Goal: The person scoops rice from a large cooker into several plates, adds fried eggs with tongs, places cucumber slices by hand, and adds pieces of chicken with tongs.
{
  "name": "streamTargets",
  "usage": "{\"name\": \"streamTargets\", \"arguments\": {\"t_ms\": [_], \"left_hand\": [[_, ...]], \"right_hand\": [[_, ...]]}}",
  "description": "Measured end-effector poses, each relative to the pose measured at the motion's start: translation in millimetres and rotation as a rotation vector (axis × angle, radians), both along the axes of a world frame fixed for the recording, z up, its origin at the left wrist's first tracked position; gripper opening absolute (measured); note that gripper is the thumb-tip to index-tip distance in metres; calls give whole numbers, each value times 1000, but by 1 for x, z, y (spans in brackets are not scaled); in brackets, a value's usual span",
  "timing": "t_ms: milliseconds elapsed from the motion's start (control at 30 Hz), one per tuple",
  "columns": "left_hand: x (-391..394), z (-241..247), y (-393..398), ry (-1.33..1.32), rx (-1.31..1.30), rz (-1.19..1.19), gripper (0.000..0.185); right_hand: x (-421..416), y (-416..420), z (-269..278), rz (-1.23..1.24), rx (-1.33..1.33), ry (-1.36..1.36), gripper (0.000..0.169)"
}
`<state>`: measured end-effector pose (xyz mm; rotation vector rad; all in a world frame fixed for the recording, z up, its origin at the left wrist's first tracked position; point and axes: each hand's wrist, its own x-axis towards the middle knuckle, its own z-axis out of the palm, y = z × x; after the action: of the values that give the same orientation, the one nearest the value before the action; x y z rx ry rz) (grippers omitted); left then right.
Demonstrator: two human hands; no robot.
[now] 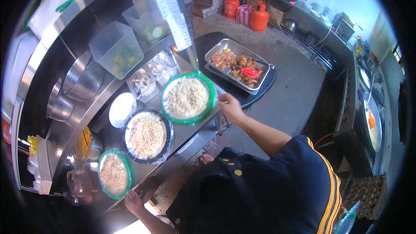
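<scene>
My right hand (231, 107) is at the right rim of a green plate (212, 87) lined with clear plastic film. Its fingers are bent close to the rim; whether they pinch it or the film is unclear. White rice (187, 99) is spread over that plate. Down at the counter's near corner, the fingers of my left hand (133, 202) meet the edge of another film-lined green plate (131, 172), which also bears rice (113, 174). Between these two sits a dark film-lined plate (170, 138) with more rice (146, 135).
White bowls (122, 110) and baskets of cutlery (144, 86) stand behind the plates, under a steel shelf with plastic tubs (117, 50). A steel tray of cooked meat (240, 66) with red-handled tongs (250, 72) rests on a black table. A wok (373, 126) is on the stove at right.
</scene>
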<state>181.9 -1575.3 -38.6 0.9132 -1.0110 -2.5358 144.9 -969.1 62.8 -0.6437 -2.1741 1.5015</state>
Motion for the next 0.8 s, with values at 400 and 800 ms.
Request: {"name": "streamTargets", "arguments": {"t_ms": [400,800], "left_hand": [[-15,112,275,2,-595,-90,30],[-92,143,521,167,-911,-629,20]], "right_hand": [[23,214,-54,-412,-687,-155,41],[-54,314,-86,-183,-420,-259,40]]}}
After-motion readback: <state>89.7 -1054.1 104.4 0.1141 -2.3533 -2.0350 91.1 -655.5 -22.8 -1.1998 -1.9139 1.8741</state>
